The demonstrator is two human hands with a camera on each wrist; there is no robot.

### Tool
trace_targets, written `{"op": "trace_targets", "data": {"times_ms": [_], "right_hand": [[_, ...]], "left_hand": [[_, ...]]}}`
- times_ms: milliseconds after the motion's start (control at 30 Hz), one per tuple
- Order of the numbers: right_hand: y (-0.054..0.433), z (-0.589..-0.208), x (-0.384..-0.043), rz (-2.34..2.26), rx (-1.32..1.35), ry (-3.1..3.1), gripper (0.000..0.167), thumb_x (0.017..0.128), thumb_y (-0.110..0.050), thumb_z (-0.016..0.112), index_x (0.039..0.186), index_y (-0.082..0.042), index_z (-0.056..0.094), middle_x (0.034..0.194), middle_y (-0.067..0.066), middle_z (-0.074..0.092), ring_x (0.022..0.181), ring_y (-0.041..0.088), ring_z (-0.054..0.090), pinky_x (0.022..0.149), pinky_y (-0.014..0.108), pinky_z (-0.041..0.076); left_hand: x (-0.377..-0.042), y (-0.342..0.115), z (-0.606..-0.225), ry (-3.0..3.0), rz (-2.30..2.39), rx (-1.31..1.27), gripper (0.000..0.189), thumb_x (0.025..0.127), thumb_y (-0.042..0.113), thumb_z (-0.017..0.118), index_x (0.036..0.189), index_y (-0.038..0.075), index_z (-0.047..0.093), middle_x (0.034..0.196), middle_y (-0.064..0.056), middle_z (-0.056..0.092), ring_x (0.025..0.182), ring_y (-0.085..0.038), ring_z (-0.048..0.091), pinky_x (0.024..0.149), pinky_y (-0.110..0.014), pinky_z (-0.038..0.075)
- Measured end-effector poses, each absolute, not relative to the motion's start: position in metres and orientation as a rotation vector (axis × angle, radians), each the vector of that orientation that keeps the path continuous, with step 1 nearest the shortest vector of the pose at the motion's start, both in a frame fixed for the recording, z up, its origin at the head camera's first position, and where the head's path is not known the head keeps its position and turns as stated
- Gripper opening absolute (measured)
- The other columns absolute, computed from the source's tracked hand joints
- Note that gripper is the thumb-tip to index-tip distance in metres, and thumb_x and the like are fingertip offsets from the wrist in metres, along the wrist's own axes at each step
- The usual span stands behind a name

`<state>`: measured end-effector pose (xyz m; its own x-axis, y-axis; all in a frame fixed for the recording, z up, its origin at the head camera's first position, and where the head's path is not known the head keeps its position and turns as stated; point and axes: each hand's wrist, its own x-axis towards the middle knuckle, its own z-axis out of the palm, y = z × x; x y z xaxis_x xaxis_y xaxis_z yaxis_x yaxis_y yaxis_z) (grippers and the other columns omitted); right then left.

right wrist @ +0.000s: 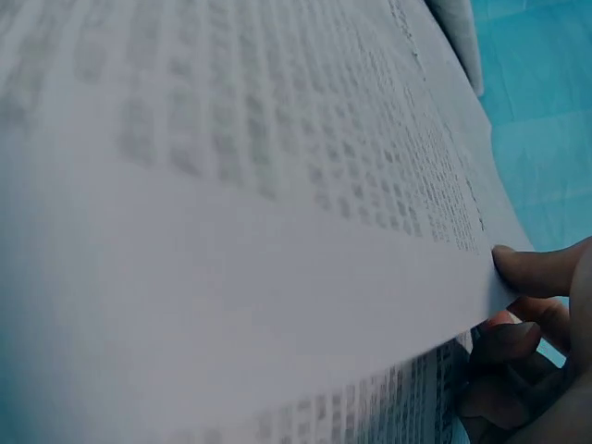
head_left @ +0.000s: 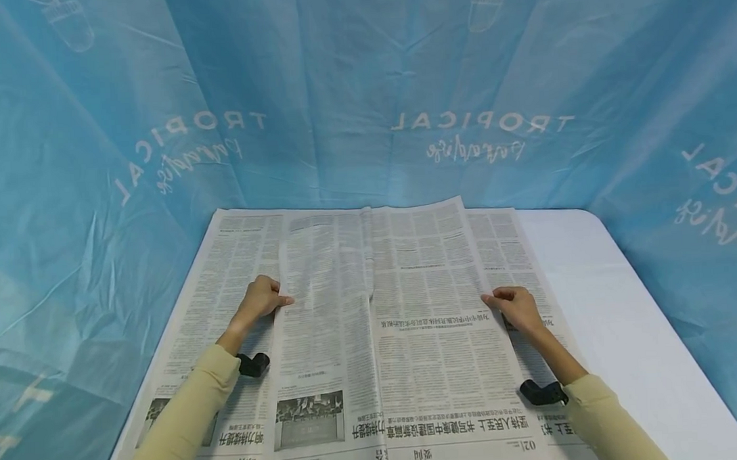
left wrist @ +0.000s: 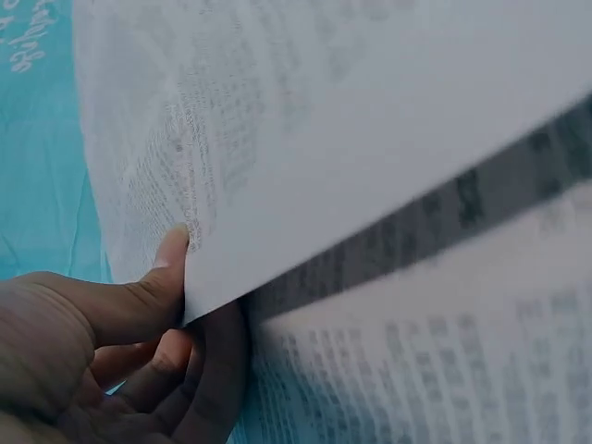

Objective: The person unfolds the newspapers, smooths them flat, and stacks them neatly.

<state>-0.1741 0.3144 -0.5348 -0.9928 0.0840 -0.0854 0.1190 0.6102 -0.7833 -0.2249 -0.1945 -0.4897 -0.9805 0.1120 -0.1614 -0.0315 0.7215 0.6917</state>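
A printed newspaper sheet (head_left: pixel 434 363), creased down its middle, lies over other newspaper pages, its side edges raised. My left hand (head_left: pixel 262 300) pinches its left edge; in the left wrist view the thumb lies on top of the newspaper sheet (left wrist: pixel 277 166) and the fingers are beneath. On the opposite edge, my right hand (head_left: pixel 514 307) grips the paper between thumb and fingers. The right wrist view shows that edge of the newspaper sheet (right wrist: pixel 277 268) lifted above the printed page below.
Under the held sheet, a newspaper layer (head_left: pixel 195 317) covers much of the white table (head_left: pixel 641 356), whose right side is bare. Blue curtains (head_left: pixel 351 88) with white lettering hang behind and at both sides. Each wrist carries a black device (head_left: pixel 541 392).
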Motion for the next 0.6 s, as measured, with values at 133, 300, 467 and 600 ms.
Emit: {"op": "trace_targets", "data": {"times_ms": [133,300,467,600], "right_hand": [[0.316,-0.533,-0.172,-1.327,0.152,2.833,0.040,0.095,-0.031,0.065,0.105,0.007,0.068,0.110,0.028,0.062,0.081,0.021,0.055,0.069,0.033,0.045],[0.320,-0.534,-0.172,-1.283,0.176,2.893,0.035,0.093,-0.027,0.067,0.098,0.007,0.068,0.101,0.026,0.064,0.075,0.021,0.052,0.064,0.030,0.042],[0.325,-0.535,-0.172,-1.247,0.184,2.916,0.041,0.093,-0.028,0.067,0.110,0.009,0.067,0.117,0.030,0.062,0.097,0.034,0.060,0.072,0.032,0.046],[0.330,-0.536,-0.173,-1.242,0.191,2.922,0.039,0.093,-0.029,0.067,0.106,0.008,0.069,0.109,0.027,0.066,0.082,0.023,0.058,0.066,0.029,0.045]], "left_hand": [[-0.225,-0.198,-0.490,2.773,1.048,0.073,0.053,0.086,0.010,0.074,0.051,0.013,0.034,0.050,0.005,0.020,0.047,-0.009,0.018,0.051,-0.025,0.021],[-0.223,-0.203,-0.487,2.778,1.029,0.061,0.060,0.086,0.010,0.074,0.054,0.017,0.023,0.055,0.005,0.013,0.050,-0.010,0.012,0.052,-0.026,0.018],[-0.221,-0.210,-0.487,2.808,0.978,0.058,0.059,0.086,0.011,0.074,0.055,0.017,0.024,0.055,0.005,0.014,0.051,-0.009,0.014,0.052,-0.025,0.019],[-0.219,-0.217,-0.486,2.821,0.927,0.076,0.061,0.087,0.012,0.073,0.056,0.017,0.022,0.055,0.005,0.013,0.052,-0.009,0.012,0.053,-0.026,0.018]]}}
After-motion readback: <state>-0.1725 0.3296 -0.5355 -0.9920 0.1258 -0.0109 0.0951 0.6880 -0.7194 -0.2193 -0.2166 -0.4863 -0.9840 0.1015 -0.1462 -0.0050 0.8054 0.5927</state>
